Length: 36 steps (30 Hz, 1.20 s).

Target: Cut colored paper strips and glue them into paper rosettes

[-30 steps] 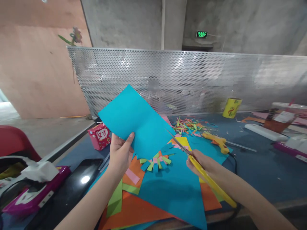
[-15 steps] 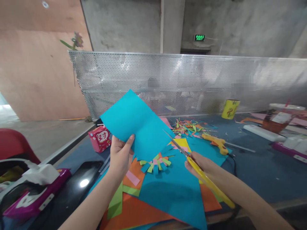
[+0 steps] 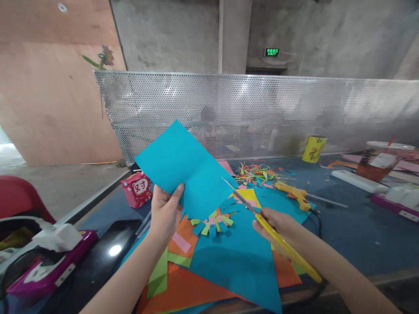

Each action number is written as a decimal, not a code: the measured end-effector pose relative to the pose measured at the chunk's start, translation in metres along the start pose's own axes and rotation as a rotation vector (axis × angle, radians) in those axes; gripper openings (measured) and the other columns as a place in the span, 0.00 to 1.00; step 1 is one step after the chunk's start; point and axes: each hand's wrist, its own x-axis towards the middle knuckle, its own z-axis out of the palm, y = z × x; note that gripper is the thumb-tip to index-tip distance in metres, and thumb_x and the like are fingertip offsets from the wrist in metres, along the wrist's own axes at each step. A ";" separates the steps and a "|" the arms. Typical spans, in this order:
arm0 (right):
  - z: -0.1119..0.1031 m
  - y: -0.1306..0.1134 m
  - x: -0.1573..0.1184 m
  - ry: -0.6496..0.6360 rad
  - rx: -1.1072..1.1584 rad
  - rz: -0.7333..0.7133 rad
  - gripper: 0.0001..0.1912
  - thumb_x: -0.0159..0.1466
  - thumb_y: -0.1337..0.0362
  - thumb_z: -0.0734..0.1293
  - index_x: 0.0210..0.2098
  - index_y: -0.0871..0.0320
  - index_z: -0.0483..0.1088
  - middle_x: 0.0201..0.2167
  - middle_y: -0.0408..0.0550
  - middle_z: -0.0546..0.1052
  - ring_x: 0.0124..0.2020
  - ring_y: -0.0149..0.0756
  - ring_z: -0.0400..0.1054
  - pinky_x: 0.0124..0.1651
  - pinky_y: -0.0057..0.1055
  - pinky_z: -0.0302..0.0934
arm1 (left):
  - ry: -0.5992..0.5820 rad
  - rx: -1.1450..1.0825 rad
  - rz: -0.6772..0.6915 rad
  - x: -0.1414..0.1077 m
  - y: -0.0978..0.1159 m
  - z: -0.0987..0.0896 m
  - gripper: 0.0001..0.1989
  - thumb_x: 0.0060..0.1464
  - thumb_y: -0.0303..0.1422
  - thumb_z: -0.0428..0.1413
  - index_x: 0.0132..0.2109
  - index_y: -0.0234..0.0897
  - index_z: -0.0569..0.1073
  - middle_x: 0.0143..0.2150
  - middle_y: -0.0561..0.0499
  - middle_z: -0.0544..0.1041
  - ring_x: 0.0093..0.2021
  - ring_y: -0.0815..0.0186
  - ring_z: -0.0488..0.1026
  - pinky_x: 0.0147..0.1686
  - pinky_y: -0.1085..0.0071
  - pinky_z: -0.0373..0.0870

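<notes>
My left hand (image 3: 166, 211) pinches a blue sheet of paper (image 3: 183, 163) near its lower left edge, thumb on the front, and holds it up tilted like a diamond. In my right hand (image 3: 275, 224) is a pair of scissors with yellow handles (image 3: 284, 248). Their blades look closed, and the tips lie over the sheet's right corner; whether they touch it I cannot tell. Below the held sheet, a fringe of short coloured paper strips (image 3: 212, 226) rests on a larger blue sheet (image 3: 235, 261). Orange paper (image 3: 183, 288) and green strips (image 3: 159, 272) lie around it.
A heap of thin paper scraps (image 3: 257, 174) lies farther back, beside a yellow glue gun (image 3: 294, 194). A phone (image 3: 108, 244), a purple power strip (image 3: 75, 246) and a red box (image 3: 136, 189) stand left. Drink cup (image 3: 376, 163) at right; perforated metal screen (image 3: 163, 100) behind.
The held blue sheet has tipped very slightly to the left and up. Both hands and the scissors stay almost where they were.
</notes>
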 end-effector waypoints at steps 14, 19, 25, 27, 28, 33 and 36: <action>0.003 0.000 0.000 -0.005 -0.029 -0.045 0.14 0.59 0.56 0.55 0.22 0.55 0.49 0.16 0.37 0.58 0.18 0.27 0.51 0.21 0.25 0.44 | -0.007 0.037 -0.039 -0.001 -0.002 -0.001 0.31 0.40 0.33 0.63 0.53 0.44 0.63 0.52 0.45 0.71 0.55 0.55 0.65 0.50 0.58 0.66; 0.008 0.005 0.005 0.051 -0.070 -0.019 0.17 0.56 0.52 0.56 0.19 0.55 0.48 0.15 0.37 0.54 0.18 0.27 0.47 0.20 0.25 0.41 | -0.024 0.022 -0.063 0.000 -0.003 -0.001 0.30 0.40 0.36 0.63 0.51 0.42 0.65 0.49 0.45 0.73 0.51 0.55 0.68 0.50 0.58 0.66; 0.006 0.004 0.003 0.027 -0.030 -0.013 0.16 0.57 0.54 0.57 0.20 0.54 0.50 0.15 0.38 0.58 0.17 0.27 0.50 0.20 0.26 0.43 | -0.058 0.057 -0.108 0.000 -0.007 -0.006 0.28 0.43 0.36 0.62 0.52 0.44 0.64 0.54 0.46 0.70 0.52 0.57 0.68 0.50 0.58 0.66; 0.005 0.001 0.001 0.040 -0.023 -0.036 0.14 0.58 0.56 0.56 0.21 0.54 0.51 0.16 0.39 0.59 0.17 0.27 0.51 0.21 0.26 0.44 | -0.053 0.054 -0.135 -0.001 -0.007 -0.006 0.28 0.42 0.36 0.62 0.52 0.43 0.64 0.54 0.46 0.69 0.51 0.56 0.68 0.49 0.58 0.67; 0.004 0.000 0.000 0.046 -0.023 -0.043 0.13 0.59 0.57 0.56 0.21 0.55 0.51 0.16 0.39 0.60 0.17 0.27 0.51 0.21 0.26 0.44 | -0.050 0.052 -0.141 -0.001 -0.006 -0.006 0.29 0.42 0.36 0.62 0.52 0.43 0.64 0.54 0.46 0.69 0.51 0.56 0.68 0.48 0.58 0.68; 0.005 -0.001 0.002 0.049 -0.037 -0.021 0.17 0.57 0.55 0.59 0.19 0.55 0.50 0.14 0.38 0.56 0.17 0.25 0.46 0.20 0.26 0.41 | -0.035 0.029 -0.147 -0.001 -0.005 -0.003 0.29 0.41 0.35 0.63 0.52 0.42 0.64 0.51 0.46 0.72 0.49 0.57 0.69 0.45 0.61 0.70; 0.006 -0.001 0.003 0.049 -0.012 -0.009 0.18 0.57 0.54 0.59 0.19 0.55 0.49 0.14 0.37 0.53 0.17 0.25 0.45 0.20 0.26 0.40 | -0.045 0.035 -0.148 -0.001 -0.006 -0.004 0.27 0.42 0.34 0.62 0.51 0.42 0.65 0.48 0.47 0.74 0.46 0.59 0.71 0.43 0.63 0.71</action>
